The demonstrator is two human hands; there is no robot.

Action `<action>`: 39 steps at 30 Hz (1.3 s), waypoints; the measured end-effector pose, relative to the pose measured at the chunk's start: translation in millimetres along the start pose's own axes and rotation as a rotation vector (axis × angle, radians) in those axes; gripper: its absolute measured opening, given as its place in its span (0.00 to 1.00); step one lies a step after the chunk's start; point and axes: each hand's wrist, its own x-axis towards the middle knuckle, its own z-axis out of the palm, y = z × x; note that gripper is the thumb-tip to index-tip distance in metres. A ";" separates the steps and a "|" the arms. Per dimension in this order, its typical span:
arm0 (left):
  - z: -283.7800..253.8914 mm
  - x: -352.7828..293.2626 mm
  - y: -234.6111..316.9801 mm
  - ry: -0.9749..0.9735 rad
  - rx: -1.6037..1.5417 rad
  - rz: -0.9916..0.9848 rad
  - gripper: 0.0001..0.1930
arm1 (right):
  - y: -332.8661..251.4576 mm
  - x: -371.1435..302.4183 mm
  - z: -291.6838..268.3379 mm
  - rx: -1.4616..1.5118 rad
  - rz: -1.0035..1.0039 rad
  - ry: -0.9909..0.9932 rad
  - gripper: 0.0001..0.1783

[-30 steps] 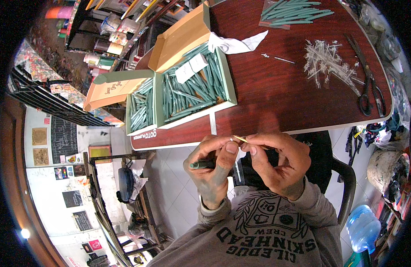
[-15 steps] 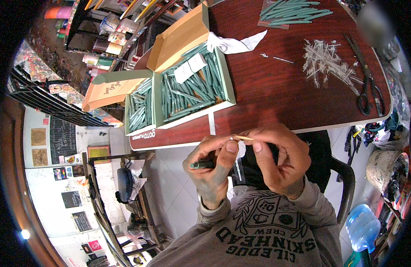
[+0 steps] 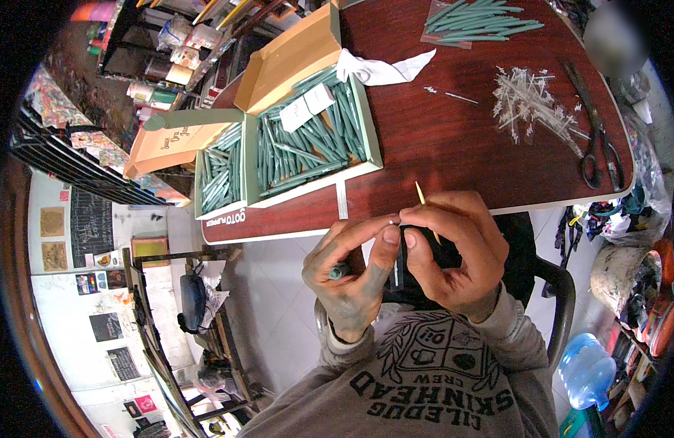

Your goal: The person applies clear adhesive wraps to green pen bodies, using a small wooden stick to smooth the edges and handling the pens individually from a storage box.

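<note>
You are partway through close finger work at the centre of the frame, and nothing in your grasp looks finished yet. Your left hand [image 3: 351, 274] has thumb and forefinger pinched together on a tiny white piece [image 3: 395, 221], while a green rod [image 3: 339, 270], its end showing, lies tucked in the curl of the same hand. Your right hand [image 3: 461, 252] has its fingers closed around a pale pointed stick [image 3: 421, 192], tip upward; its forefinger reaches the white piece — touching or just beside it, you cannot tell — and its thumb stands a little apart below. Much seems done already: the larger box [image 3: 366, 120] and the smaller box [image 3: 247, 164], upper left, both lie open and are well filled with slim green rods. What appears left is the rod in your hand, outside both boxes, and perhaps the heap of thin whitish sticks [image 3: 530, 102] at the upper right, beside the scissors [image 3: 603, 142]. At the top right, a clear bag [image 3: 445, 44] has more green rods on it; whether those are finished or waiting — the view does not settle it.
</note>
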 end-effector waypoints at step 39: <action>-10.7 -0.2 5.1 -0.035 0.102 0.110 0.09 | -1.8 2.1 4.2 -0.077 -0.068 -0.028 0.15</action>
